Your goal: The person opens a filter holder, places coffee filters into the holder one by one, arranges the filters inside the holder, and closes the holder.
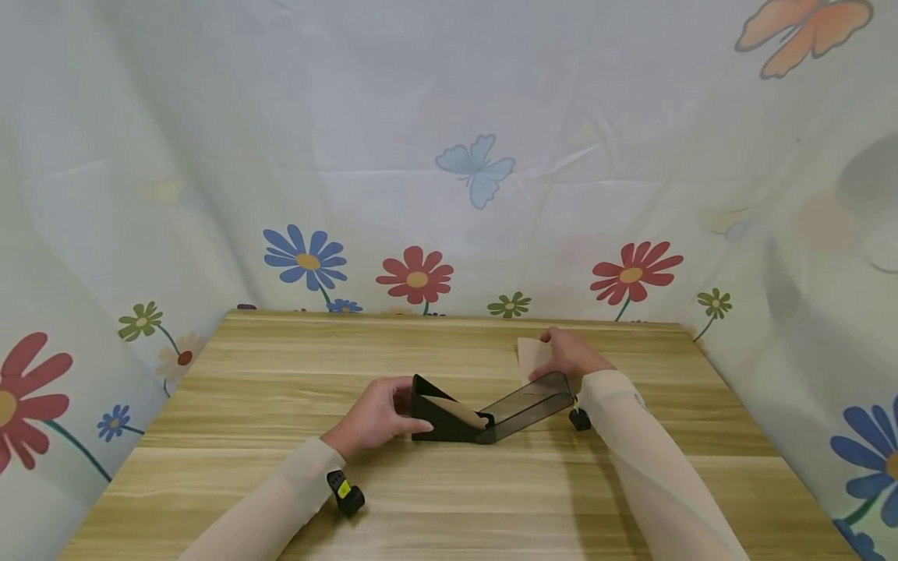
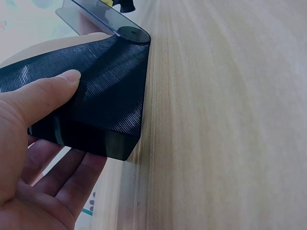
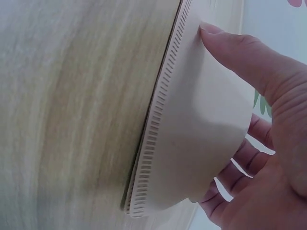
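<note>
A black wedge-shaped coffee filter holder (image 1: pixel 445 427) stands on the table, its transparent smoky lid (image 1: pixel 528 407) swung out to the right. My left hand (image 1: pixel 372 413) grips the holder's left end, thumb on the near ribbed side (image 2: pixel 105 86) and fingers round the end wall. Tan paper (image 1: pixel 454 408) shows inside the holder. Behind the lid, my right hand (image 1: pixel 571 354) pinches tan paper coffee filters (image 3: pixel 192 120) between thumb and fingers. Their crimped edge is close over the wood in the right wrist view, with more than one layer showing there.
The wood-grain table (image 1: pixel 281 351) reaches back to a white curtain (image 1: pixel 365 156) printed with flowers and butterflies, which also hangs at both sides. Small black devices hang at the left wrist (image 1: pixel 348 499) and the right wrist (image 1: pixel 579 419).
</note>
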Motion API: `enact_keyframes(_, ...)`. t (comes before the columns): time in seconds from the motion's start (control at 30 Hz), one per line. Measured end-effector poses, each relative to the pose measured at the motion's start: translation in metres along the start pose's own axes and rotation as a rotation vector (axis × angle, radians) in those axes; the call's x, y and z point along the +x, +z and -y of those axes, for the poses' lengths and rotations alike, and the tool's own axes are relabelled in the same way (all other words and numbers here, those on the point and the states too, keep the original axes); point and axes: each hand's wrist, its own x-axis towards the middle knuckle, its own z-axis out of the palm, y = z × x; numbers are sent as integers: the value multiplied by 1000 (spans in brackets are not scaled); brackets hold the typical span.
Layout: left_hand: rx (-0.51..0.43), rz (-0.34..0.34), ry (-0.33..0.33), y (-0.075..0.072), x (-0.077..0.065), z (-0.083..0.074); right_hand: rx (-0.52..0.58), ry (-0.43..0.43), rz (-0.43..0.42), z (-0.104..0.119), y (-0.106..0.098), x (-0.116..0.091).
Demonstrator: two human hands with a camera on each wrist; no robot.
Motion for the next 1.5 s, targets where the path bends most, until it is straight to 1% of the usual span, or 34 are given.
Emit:
enact_keyframes(0.33,2,-1,0,0,0,0,-31,-46,-25,1,0,1)
enact_keyframes(0.43,3,-1,-5,1,0,0,-51,-71,-23,-1,0,1)
enact_keyframes(0.5,7,0,-5,1,0,0,-45,-84,-19,-3,-1,2)
enact_keyframes(0.73,11,-1,-2,1,0,-1,58,-116,27,-18,-2,8)
enact_keyframes(0.83,12,-4,5,0,0,0,104,-128,59,-19,-5,8)
enact_keyframes(1.0,12,-3,19,1,0,1,180,-101,114,-14,-17,-1)
enact_keyframes(1.07,12,-3,14,1,0,1,208,-87,128,-12,-23,-6)
enact_keyframes(1.3,15,-3,8,1,0,0,259,-139,121,-2,-42,-16)
enact_keyframes(1.5,13,-3,6,1,1,0,309,-145,97,5,-55,-21)
